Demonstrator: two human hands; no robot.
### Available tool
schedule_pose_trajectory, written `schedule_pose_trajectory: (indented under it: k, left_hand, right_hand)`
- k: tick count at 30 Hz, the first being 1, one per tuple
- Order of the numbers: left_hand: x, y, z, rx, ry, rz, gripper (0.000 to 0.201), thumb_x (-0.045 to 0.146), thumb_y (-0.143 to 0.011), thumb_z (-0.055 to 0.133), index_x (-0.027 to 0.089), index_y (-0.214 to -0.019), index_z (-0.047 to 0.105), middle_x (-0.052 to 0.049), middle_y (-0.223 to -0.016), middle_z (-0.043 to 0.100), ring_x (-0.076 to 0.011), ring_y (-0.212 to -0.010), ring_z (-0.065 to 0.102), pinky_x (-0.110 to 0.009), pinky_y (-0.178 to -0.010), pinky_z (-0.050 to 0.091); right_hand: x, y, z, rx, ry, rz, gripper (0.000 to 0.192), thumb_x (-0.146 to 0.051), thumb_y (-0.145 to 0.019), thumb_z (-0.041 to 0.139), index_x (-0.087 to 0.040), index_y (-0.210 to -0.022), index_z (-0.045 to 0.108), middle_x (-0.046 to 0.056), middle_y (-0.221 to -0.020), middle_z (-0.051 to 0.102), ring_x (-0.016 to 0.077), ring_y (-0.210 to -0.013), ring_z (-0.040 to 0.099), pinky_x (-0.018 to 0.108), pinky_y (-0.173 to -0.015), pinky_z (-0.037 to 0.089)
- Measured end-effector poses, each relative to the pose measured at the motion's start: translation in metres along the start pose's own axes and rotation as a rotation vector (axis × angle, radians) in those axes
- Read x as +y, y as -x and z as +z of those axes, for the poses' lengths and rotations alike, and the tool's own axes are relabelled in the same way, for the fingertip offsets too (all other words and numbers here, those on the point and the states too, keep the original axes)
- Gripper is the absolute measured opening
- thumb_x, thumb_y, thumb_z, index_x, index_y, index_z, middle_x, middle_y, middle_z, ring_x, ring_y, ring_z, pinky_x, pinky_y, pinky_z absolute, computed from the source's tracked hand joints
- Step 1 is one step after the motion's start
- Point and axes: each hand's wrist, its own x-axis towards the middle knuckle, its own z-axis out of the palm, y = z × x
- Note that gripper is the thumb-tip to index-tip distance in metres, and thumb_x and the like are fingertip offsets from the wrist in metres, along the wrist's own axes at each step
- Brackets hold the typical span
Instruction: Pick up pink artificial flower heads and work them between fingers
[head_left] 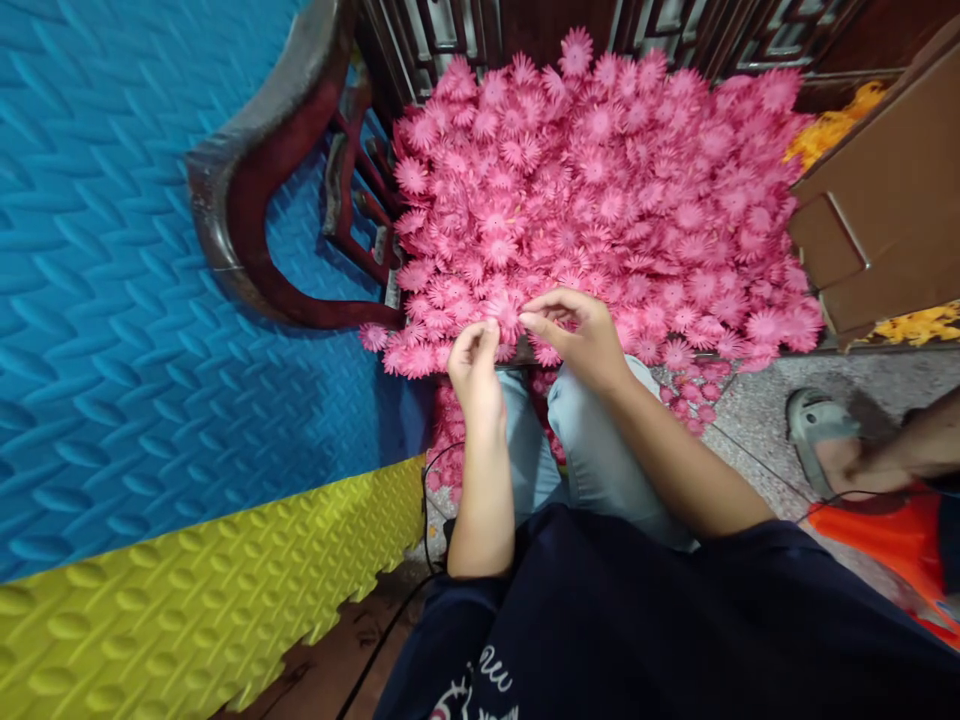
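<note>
Flower (504,312) first — where is it?

— It sits at the near edge of the big pink pile (600,200), right between the two hands. The pile covers a dark wooden seat (247,190), past the knees in pale trousers (592,450).

— What is the left hand (474,365) doing?

— Its fingertips are pinched together on the left side of that flower.

— And the right hand (577,335)?

— Its thumb and first finger are closed on the same flower from the right. So both hands hold one small bloom.

— Which step is this, do you think?

— I think the flower is being picked out or pulled apart. It looks like the middle of the job, since so many flowers are piled up.

— What does the next move need?

— A soft, careful pull, I guess, because the petals look thin. A hard tug could tear them, or knock more flowers down to the ones already lying on the floor (757,410).

— Anything else nearby?

— Blue mat (112,250) on the left, yellow mat (187,590) nearer, orange flowers (832,125) far right.
</note>
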Motion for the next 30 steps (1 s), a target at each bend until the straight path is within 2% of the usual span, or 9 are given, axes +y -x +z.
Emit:
schedule_pose_trajectory:
  k: [3, 6, 11, 13, 16, 19, 23, 26, 30]
  left_hand:
    - [0.004, 0.003, -0.002, -0.045, -0.121, 0.12, 0.019, 0.035, -0.071, 0.07, 0.018, -0.067, 0.062, 0.002, -0.068, 0.056, -0.0088, -0.067, 0.05, -0.021, -0.068, 0.04]
    - [0.003, 0.004, -0.003, -0.092, -0.189, 0.186, 0.016, 0.032, -0.073, 0.069, 0.018, -0.068, 0.063, 0.001, -0.07, 0.056, -0.0096, -0.07, 0.051, -0.022, -0.07, 0.041]
    - [0.001, 0.004, -0.001, -0.095, -0.195, 0.164, 0.018, 0.033, -0.073, 0.069, 0.018, -0.068, 0.062, 0.002, -0.067, 0.054, -0.0095, -0.067, 0.049, -0.022, -0.067, 0.04]
    - [0.002, 0.004, 0.0, -0.1, -0.108, 0.094, 0.018, 0.032, -0.069, 0.072, 0.018, -0.065, 0.061, 0.003, -0.064, 0.052, -0.0089, -0.064, 0.047, -0.022, -0.065, 0.039]
    - [0.004, 0.003, 0.002, -0.157, 0.122, -0.101, 0.019, 0.028, -0.064, 0.075, 0.018, -0.06, 0.06, 0.003, -0.062, 0.053, -0.0085, -0.061, 0.047, -0.023, -0.064, 0.041]
    - [0.006, 0.002, 0.002, -0.25, 0.303, -0.303, 0.02, 0.025, -0.068, 0.071, 0.018, -0.056, 0.056, 0.002, -0.06, 0.052, -0.0083, -0.059, 0.049, -0.024, -0.063, 0.043]
    - [0.007, 0.001, -0.001, -0.339, 0.35, -0.46, 0.02, 0.028, -0.075, 0.062, 0.018, -0.059, 0.054, -0.001, -0.063, 0.052, -0.01, -0.061, 0.051, -0.028, -0.068, 0.044]
    - [0.005, 0.0, -0.002, -0.266, 0.321, -0.431, 0.019, 0.027, -0.073, 0.063, 0.019, -0.06, 0.052, 0.0, -0.062, 0.051, -0.0102, -0.058, 0.048, -0.028, -0.066, 0.043]
    - [0.007, -0.004, -0.002, -0.075, 0.195, -0.237, 0.02, 0.027, -0.072, 0.065, 0.019, -0.061, 0.05, 0.001, -0.06, 0.05, -0.0096, -0.058, 0.049, -0.025, -0.063, 0.043]
  right_hand:
    - [-0.01, 0.004, 0.003, -0.049, -0.011, -0.043, 0.026, -0.04, -0.062, 0.079, -0.02, -0.075, 0.069, 0.002, -0.079, 0.069, 0.0139, -0.074, 0.06, 0.029, -0.075, 0.048]
    - [-0.011, 0.004, 0.004, -0.058, -0.02, -0.035, 0.025, -0.038, -0.06, 0.08, -0.02, -0.074, 0.07, 0.002, -0.078, 0.07, 0.014, -0.073, 0.062, 0.029, -0.074, 0.049]
    - [-0.003, 0.0, 0.002, -0.047, -0.057, 0.021, 0.023, -0.042, -0.064, 0.077, -0.021, -0.069, 0.07, 0.002, -0.076, 0.071, 0.0143, -0.073, 0.063, 0.029, -0.075, 0.05]
    - [0.001, -0.001, 0.001, -0.051, -0.108, 0.06, 0.026, -0.044, -0.061, 0.078, -0.02, -0.068, 0.07, 0.001, -0.074, 0.07, 0.0134, -0.071, 0.062, 0.029, -0.073, 0.05]
    - [0.002, -0.002, 0.001, -0.081, -0.221, 0.124, 0.031, -0.046, -0.056, 0.08, -0.02, -0.066, 0.068, -0.001, -0.07, 0.068, 0.0112, -0.067, 0.059, 0.027, -0.072, 0.049]
    - [0.0, -0.001, 0.001, -0.138, -0.332, 0.206, 0.035, -0.05, -0.052, 0.081, -0.02, -0.064, 0.066, -0.002, -0.065, 0.065, 0.01, -0.064, 0.058, 0.025, -0.07, 0.048]
    - [-0.001, 0.001, 0.0, -0.174, -0.397, 0.283, 0.041, -0.055, -0.054, 0.078, -0.02, -0.064, 0.061, -0.002, -0.062, 0.06, 0.0097, -0.06, 0.054, 0.025, -0.063, 0.047]
    - [0.003, 0.0, 0.0, -0.117, -0.454, 0.315, 0.043, -0.056, -0.056, 0.077, -0.02, -0.066, 0.055, -0.004, -0.06, 0.054, 0.0085, -0.058, 0.052, 0.025, -0.066, 0.047]
    - [0.015, -0.005, 0.0, 0.023, -0.464, 0.343, 0.038, -0.05, -0.061, 0.074, -0.021, -0.068, 0.05, -0.006, -0.058, 0.047, 0.0075, -0.056, 0.049, 0.025, -0.066, 0.047]
